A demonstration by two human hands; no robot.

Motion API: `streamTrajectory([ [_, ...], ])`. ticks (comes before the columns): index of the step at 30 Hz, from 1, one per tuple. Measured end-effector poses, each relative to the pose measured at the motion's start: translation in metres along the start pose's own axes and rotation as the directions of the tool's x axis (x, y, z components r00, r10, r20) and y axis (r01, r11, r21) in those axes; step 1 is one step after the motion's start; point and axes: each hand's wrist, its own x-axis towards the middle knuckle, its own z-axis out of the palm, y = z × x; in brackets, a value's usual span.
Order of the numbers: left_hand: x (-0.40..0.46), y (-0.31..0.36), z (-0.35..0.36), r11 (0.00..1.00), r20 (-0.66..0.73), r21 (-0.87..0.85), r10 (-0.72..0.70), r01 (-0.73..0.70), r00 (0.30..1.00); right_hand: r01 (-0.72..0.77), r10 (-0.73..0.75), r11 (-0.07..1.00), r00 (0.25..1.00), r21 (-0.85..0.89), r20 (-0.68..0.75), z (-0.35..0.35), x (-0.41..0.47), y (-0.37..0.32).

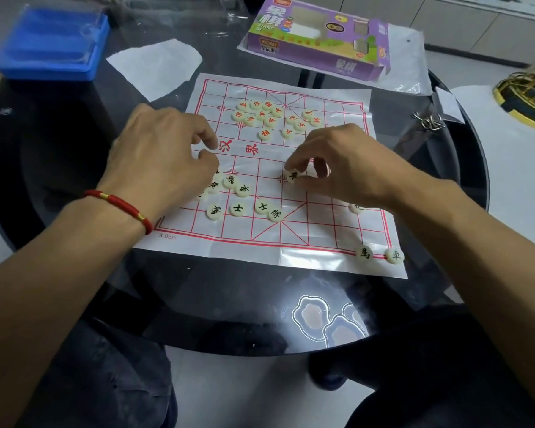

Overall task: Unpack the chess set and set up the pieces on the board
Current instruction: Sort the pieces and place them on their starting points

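The right hand (pixel 337 168) pinches a black piece (pixel 293 176) at board (pixel 291 242) centre; carry it toward five o'clock. The left hand (pixel 164 156), fingers curled, perhaps grips nothing at nine o'clock.

I sit indoors, likely a home or office room: a round dark glass table (pixel 74 143) fills the frame, pale cabinet fronts (pixel 464 23) run along the upper right, light floor below.
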Motion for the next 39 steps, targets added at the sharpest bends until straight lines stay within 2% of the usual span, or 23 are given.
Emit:
streamTrajectory([
  [14, -0.001, 0.004, 0.003, 1.0, 0.027, -0.004, 0.001, -0.001, 1.0, 0.035, -0.035, 0.999, 0.999, 0.006, 0.008, 0.006, 0.007, -0.008],
  [34, -0.001, 0.003, -0.002, 1.0, 0.053, 0.003, -0.019, 0.019, 0.998, 0.009, -0.008, 1.0, 1.0, -0.026, 0.028, -0.006, -0.001, -0.016],
  [39, 0.004, -0.005, -0.013, 0.998, 0.105, -0.022, -0.051, 0.053, 0.993, 0.034, -0.035, 0.999, 0.993, 0.013, 0.116, -0.006, -0.009, -0.033],
])
